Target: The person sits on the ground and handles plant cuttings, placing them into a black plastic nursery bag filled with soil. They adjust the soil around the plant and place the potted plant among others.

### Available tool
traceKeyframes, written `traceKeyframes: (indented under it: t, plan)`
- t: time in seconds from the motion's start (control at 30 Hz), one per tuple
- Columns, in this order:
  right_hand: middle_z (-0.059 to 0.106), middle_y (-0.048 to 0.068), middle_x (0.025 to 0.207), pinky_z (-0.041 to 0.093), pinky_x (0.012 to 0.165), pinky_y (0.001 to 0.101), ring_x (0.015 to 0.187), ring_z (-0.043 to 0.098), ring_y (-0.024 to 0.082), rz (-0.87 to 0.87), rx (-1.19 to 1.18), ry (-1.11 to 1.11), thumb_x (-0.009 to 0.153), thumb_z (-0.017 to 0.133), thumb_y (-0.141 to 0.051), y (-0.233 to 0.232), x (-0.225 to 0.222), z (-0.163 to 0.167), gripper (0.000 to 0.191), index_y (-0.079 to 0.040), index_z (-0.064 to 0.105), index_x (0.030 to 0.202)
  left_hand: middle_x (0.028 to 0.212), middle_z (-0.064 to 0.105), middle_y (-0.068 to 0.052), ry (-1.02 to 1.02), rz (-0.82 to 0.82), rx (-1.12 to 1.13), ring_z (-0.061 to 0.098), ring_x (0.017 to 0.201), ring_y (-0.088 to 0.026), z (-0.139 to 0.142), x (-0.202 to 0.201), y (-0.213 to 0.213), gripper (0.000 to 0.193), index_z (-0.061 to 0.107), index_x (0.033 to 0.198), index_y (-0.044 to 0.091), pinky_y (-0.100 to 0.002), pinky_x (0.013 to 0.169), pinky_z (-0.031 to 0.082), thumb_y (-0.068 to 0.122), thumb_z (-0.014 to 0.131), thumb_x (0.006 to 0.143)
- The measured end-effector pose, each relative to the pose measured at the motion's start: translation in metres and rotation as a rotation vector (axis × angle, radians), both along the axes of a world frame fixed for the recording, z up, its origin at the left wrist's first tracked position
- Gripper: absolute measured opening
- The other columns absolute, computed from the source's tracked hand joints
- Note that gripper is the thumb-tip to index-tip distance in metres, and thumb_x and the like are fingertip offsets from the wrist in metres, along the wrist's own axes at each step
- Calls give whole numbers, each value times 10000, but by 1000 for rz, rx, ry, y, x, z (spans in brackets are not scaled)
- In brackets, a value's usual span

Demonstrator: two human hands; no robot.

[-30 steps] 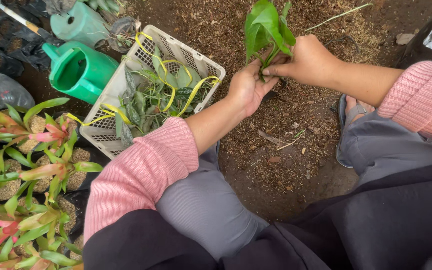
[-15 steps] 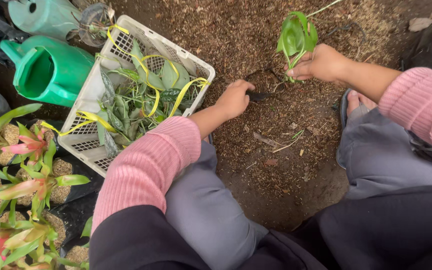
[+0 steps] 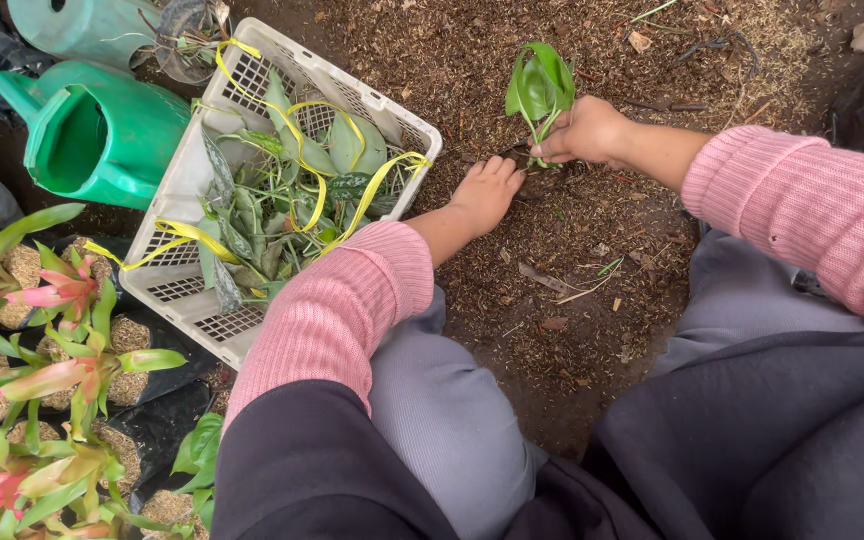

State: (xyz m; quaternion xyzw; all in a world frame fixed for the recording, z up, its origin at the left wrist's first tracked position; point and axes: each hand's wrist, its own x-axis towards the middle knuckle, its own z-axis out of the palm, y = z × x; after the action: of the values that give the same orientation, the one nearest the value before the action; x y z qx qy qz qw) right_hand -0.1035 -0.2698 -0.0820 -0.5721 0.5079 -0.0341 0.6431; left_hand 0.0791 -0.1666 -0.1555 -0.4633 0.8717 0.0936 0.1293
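Right hand (image 3: pixel 592 130): grip pinching the stem base of a green leafy cutting (image 3: pixel 540 85), now lowered upright onto the mulch-covered ground (image 3: pixel 572 250).
Left hand (image 3: pixel 487 192): having come forward from the basket side, fingers pressed together, palm down on the mulch just beside the stem.
Nearby: white plastic basket (image 3: pixel 187 300) holding more cuttings; green watering can (image 3: pixel 102 130) behind.

Two hands (image 3: pixel 487 192), two green watering cans (image 3: pixel 102 135), one white basket (image 3: pixel 282 75) (full of cuttings).
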Motion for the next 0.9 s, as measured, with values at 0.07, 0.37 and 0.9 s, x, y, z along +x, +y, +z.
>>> traceKeyframes:
  t: [0.07, 0.37, 0.9]
  plan:
    - [757, 113, 1043, 630, 853, 283, 915, 744, 196, -1, 25, -40, 852, 789, -51, 2, 1, -4, 252, 20, 735, 1088, 1260, 520, -83, -2, 15, -29, 474, 1244, -256, -1, 6, 2, 511, 531, 1404, 91, -388, 1048, 398, 128, 594, 898]
    - [761, 91, 1038, 629, 875, 254, 944, 751, 164, -41, 54, -21, 882, 768, -91, -1, -8, -12, 231, 12, 734, 1087, 1246, 500, -91, -43, -51, -55, 465, 1207, -257, -4, 2, -3, 619, 490, 1473, 52, -377, 1027, 385, 103, 612, 868]
    - [760, 103, 1047, 620, 869, 275, 962, 746, 193, -26, 49, 14, 881, 775, -96, -2, -48, -22, 261, 22, 731, 1108, 1229, 634, -4, 17, -104, -130, 477, 1251, -224, -12, -11, -16, 300, 723, 1213, 115, -429, 1144, 311, 144, 578, 952]
